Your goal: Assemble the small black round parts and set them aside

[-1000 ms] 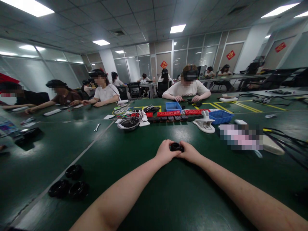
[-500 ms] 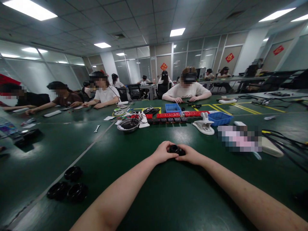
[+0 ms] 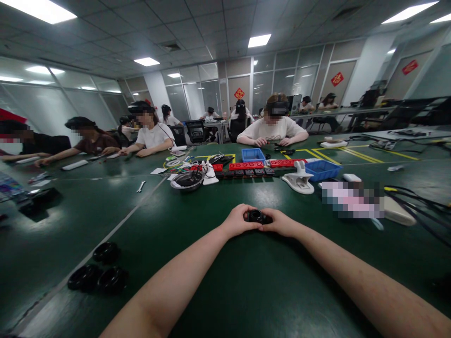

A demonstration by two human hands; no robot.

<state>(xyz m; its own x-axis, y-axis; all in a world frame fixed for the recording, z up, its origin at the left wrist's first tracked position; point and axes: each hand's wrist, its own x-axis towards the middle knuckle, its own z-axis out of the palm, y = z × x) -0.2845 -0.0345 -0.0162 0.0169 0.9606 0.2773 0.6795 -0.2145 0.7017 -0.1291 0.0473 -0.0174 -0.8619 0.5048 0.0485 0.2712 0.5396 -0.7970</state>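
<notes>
Both my hands meet over the green table around a small black part with a round ring-shaped top [image 3: 256,216]. My left hand [image 3: 239,221] grips its left side, fingers curled behind and thumb in front. My right hand [image 3: 282,223] closes on its right side, where a darker flat portion shows. The underside of the part is hidden, and its exact kind is too small to make out. Three glossy black rings [image 3: 112,279] lie grouped on the table to the left of my left forearm.
Beyond my hands are a metal bowl with cables [image 3: 187,180], red power strips [image 3: 246,165], a white clamp stand [image 3: 299,179] and blue trays [image 3: 322,171]. A wrench [image 3: 141,187] lies to the left. Cables [image 3: 419,202] run at the right. Co-workers sit across the table.
My hands stay closed on the black part with hardly any movement. The whole view has shifted slightly as my head moved.
</notes>
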